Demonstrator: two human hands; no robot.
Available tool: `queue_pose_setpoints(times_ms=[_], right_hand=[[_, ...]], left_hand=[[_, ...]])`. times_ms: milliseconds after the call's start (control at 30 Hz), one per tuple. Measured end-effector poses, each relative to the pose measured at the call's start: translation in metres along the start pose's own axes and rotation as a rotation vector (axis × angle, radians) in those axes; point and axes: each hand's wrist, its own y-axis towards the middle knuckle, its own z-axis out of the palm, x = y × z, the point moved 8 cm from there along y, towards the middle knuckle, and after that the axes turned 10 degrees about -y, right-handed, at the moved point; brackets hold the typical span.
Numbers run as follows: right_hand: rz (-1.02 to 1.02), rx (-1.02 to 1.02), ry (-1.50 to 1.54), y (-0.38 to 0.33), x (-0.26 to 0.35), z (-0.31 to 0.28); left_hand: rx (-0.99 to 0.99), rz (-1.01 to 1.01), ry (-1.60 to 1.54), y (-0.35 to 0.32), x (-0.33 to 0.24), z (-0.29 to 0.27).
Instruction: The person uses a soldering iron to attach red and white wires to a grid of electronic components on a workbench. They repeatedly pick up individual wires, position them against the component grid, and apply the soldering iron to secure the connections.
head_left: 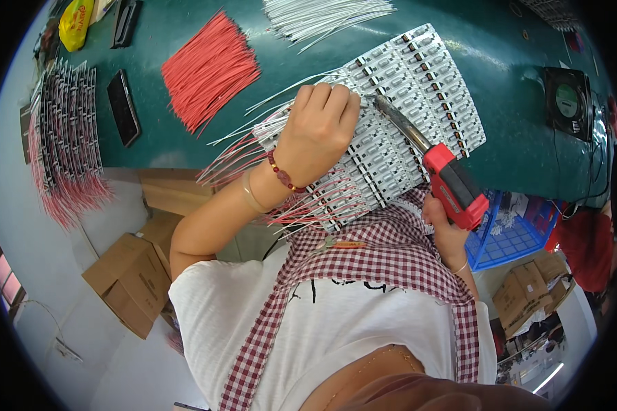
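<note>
A panel of small circuit boards (425, 89) in rows slants across the table's near edge, with red and white wires (322, 202) trailing off its left part. My left hand (322, 123) rests over the panel, its fingers pinched together; what they hold is hidden beneath them. White wires run out to the left from under that hand. My right hand (449, 236) is wrapped round the grip of a red and black soldering gun (454, 185). Its metal barrel points up and left, and the tip comes close to my left fingertips at the boards.
A bundle of red wires (211, 68) and one of white wires (322, 15) lie on the green table (507, 89). Wired boards (67, 130) hang over its left edge, beside a phone (123, 108). A black fan-like unit (567, 103) stands right. Below are a blue crate (507, 236) and cardboard boxes (134, 281).
</note>
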Motion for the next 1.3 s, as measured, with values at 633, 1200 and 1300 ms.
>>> queue_pose_setpoints(times_ms=[633, 1200, 1300], right_hand=[[-0.083, -0.092, 0.121, -0.003, 0.017, -0.007], [0.048, 0.028, 0.128, -0.010, -0.006, -0.007], [0.071, 0.041, 0.075, -0.012, -0.011, -0.005]], left_hand=[[-0.042, 0.020, -0.034, -0.001, -0.011, -0.007], [-0.007, -0.028, -0.024, -0.003, -0.012, 0.002], [-0.001, -0.032, -0.019, -0.001, -0.013, 0.002]])
